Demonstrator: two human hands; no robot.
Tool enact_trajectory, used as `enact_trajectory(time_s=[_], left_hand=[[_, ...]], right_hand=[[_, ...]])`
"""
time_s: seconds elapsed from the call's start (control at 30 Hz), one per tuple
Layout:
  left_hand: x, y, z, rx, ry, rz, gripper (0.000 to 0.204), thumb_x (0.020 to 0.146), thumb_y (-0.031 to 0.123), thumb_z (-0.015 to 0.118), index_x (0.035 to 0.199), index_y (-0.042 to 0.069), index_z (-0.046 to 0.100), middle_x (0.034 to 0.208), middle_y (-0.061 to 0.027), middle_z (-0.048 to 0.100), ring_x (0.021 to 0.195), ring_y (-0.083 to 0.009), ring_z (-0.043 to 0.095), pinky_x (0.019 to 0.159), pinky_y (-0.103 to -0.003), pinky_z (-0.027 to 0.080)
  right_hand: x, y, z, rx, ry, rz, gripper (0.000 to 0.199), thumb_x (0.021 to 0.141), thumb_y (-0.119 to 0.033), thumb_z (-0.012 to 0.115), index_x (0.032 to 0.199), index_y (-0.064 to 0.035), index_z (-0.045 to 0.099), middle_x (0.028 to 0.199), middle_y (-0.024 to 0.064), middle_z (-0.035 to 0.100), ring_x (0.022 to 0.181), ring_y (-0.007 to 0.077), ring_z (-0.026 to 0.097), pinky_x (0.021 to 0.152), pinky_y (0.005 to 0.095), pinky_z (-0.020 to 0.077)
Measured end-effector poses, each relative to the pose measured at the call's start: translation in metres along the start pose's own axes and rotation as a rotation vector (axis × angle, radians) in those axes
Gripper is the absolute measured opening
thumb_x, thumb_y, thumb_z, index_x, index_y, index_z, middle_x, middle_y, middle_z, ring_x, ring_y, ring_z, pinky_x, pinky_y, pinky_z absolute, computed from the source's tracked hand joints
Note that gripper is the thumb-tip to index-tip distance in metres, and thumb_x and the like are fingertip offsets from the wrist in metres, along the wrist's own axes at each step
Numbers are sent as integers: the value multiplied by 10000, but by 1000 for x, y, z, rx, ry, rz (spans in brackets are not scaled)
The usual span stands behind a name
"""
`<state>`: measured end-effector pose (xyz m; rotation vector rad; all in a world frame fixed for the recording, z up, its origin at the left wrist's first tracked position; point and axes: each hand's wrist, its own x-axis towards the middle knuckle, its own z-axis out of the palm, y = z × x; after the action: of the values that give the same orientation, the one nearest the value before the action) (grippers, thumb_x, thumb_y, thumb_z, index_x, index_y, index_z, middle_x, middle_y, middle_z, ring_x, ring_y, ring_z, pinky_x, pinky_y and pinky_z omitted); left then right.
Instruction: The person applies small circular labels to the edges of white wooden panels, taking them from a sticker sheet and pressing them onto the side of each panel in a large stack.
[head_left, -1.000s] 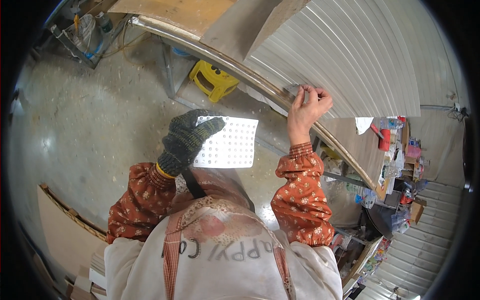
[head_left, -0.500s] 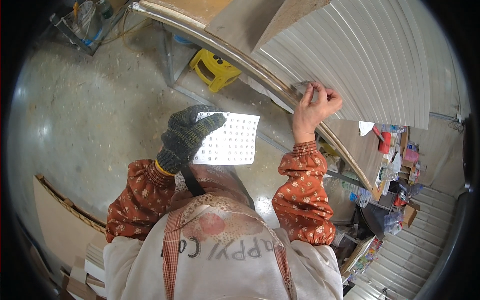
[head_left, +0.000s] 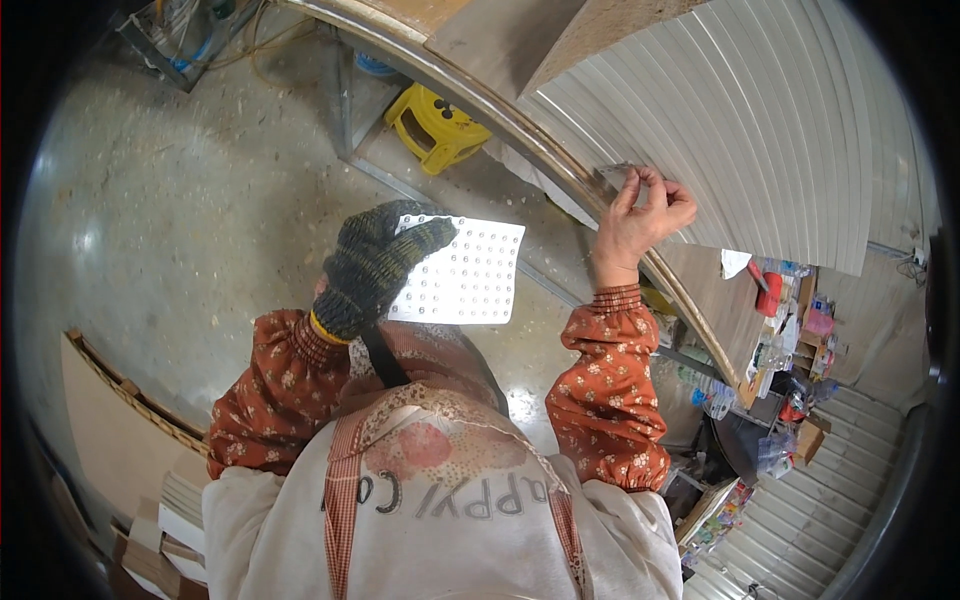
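Holding dotted sheet point(head_left: 465, 272) w/ gloved L hand point(head_left: 375, 262) | R hand point(head_left: 640, 215) pinching panel edge point(head_left: 615, 180) | yellow stool point(head_left: 437, 125) beyond

A coarse, dark knitted work glove covers the left hand point(head_left: 375, 265), which holds a thin white sheet point(head_left: 462, 272) of matt card or plastic dotted with rows of small marks. The bare right hand point(head_left: 640, 215) presses a small dull grey piece point(head_left: 618, 178) against the worn metal edge point(head_left: 560, 165) of a ribbed white panel point(head_left: 740, 130) with a smooth, faintly satin finish. Below lie a rough, dusty concrete floor point(head_left: 170, 220), a glossy yellow plastic stool point(head_left: 437, 125), and printed rust-coloured cloth sleeves point(head_left: 605, 400).
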<state>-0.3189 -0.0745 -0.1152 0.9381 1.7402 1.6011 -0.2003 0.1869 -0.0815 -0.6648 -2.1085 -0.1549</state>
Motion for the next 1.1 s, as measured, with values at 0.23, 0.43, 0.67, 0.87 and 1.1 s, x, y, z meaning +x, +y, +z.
enact_trajectory(time_s=[0.23, 0.43, 0.67, 0.87, 1.1], left_hand=[[-1, -5, 3, -64, 43, -26, 188, 820, 64, 601, 994, 9, 644, 921, -114, 662, 813, -170, 642, 714, -277, 524], [-2, -4, 2, -80, 81, -8, 173, 829, 80, 615, 973, -10, 647, 879, -108, 682, 772, -132, 653, 686, -251, 526], [-2, -4, -1, -43, 103, 25, 175, 823, 82, 620, 971, -5, 652, 889, -108, 681, 780, -131, 653, 689, -252, 527], [-5, -4, -5, -68, 110, -20, 187, 819, 97, 628, 977, 0, 653, 900, -108, 679, 779, -132, 651, 698, -250, 521], [4, 18, -3, -55, 65, -66, 188, 818, 96, 628, 981, 5, 649, 905, -103, 676, 801, -141, 643, 736, -264, 514]], right_hand=[[-1, 3, 0, -26, -6, -41, 149, 730, -42, 670, 868, -58, 615, 911, 124, 410, 891, 283, 396, 787, 417, 324], [0, 0, 2, -79, 7, -46, 143, 743, -43, 689, 864, -43, 613, 923, 110, 411, 900, 259, 394, 787, 398, 342], [-3, 14, 6, 49, 53, 31, 146, 708, -47, 713, 829, -57, 633, 884, 90, 436, 858, 249, 418, 745, 376, 362], [3, 10, -5, 48, 17, 40, 127, 672, -62, 762, 751, -46, 664, 821, 71, 453, 752, 203, 474, 626, 310, 427], [10, 14, -18, 10, -34, -18, 113, 728, -56, 734, 812, -32, 663, 814, 63, 497, 660, 138, 514, 536, 246, 457]])
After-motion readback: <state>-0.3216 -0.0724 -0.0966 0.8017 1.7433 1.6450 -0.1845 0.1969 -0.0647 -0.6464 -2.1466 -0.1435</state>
